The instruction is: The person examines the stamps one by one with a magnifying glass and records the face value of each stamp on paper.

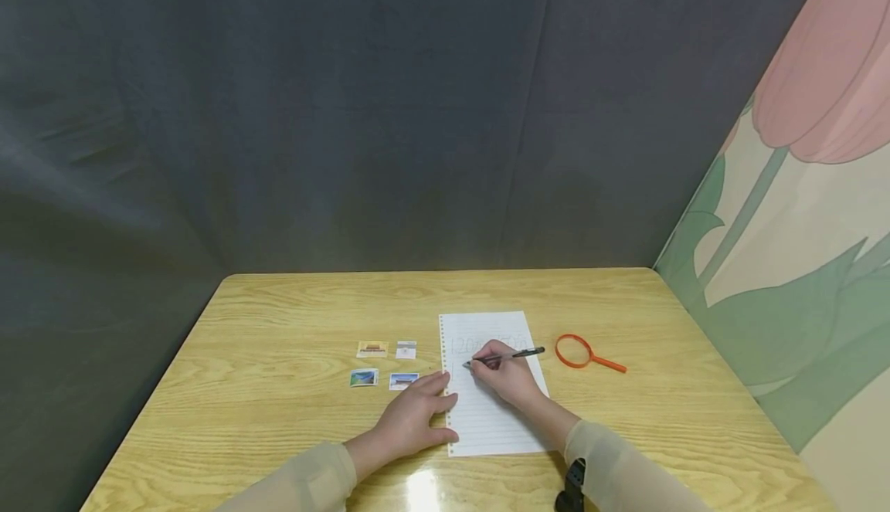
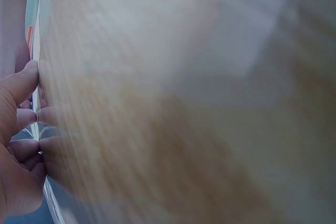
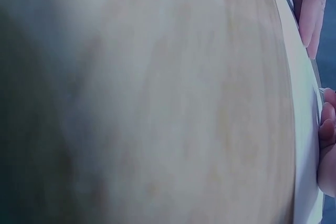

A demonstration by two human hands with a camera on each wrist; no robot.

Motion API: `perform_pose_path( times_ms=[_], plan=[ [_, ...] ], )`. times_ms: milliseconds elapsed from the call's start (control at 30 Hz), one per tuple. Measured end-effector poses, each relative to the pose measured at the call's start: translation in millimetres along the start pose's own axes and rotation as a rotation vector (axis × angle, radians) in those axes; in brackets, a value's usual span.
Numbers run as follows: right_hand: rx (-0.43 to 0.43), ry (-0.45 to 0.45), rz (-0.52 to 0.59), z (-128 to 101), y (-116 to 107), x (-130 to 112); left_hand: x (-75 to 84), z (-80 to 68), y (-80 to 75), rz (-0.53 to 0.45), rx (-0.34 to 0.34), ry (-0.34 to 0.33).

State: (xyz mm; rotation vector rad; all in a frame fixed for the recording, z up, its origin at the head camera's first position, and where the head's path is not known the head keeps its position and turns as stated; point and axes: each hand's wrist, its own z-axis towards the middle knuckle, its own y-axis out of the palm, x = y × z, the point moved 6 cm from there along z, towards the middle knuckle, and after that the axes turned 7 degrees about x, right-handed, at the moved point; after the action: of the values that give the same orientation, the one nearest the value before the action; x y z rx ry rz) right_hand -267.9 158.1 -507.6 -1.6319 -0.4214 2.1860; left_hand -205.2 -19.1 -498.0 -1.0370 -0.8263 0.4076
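Observation:
A sheet of lined paper (image 1: 490, 427) with punched holes down its left side lies on the table. My right hand (image 1: 511, 382) pinches a dark pen (image 1: 523, 353), its tip down on the paper just below large, faint handwritten figures. Along the sheet's left edge rests my left hand (image 1: 415, 417), fingers spread and fingertips on the margin. In the left wrist view the left hand (image 2: 18, 145) shows at the frame's edge, low against the tabletop. The right wrist view catches the curled fingers of the right hand (image 3: 327, 129) over the paper (image 3: 306, 156).
Several small stamp-like pictures lie left of the paper, among them a yellow one (image 1: 372, 349) and a green-blue one (image 1: 365, 378). One with a blue border (image 1: 404, 381) is close by the left fingers. A red magnifying glass (image 1: 608, 363) lies to the right on the wooden table (image 1: 278, 319).

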Motion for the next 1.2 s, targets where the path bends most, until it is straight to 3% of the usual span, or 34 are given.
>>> perform_pose_path(
  times_ms=[333, 800, 1200],
  plan=[
    [0.011, -0.001, -0.022, 0.3, 0.0, 0.0, 0.8, 0.3, -1.3, 0.005, -0.005, 0.002],
    [-0.064, -0.039, -0.009, -2.0, 2.2, -4.9, 0.8, 0.6, -0.6, 0.01, -0.011, -0.006],
    [-0.044, -0.044, -0.028, -5.2, -5.8, -0.9, 0.1, 0.8, 0.3, 0.026, -0.015, -0.014]
  ],
)
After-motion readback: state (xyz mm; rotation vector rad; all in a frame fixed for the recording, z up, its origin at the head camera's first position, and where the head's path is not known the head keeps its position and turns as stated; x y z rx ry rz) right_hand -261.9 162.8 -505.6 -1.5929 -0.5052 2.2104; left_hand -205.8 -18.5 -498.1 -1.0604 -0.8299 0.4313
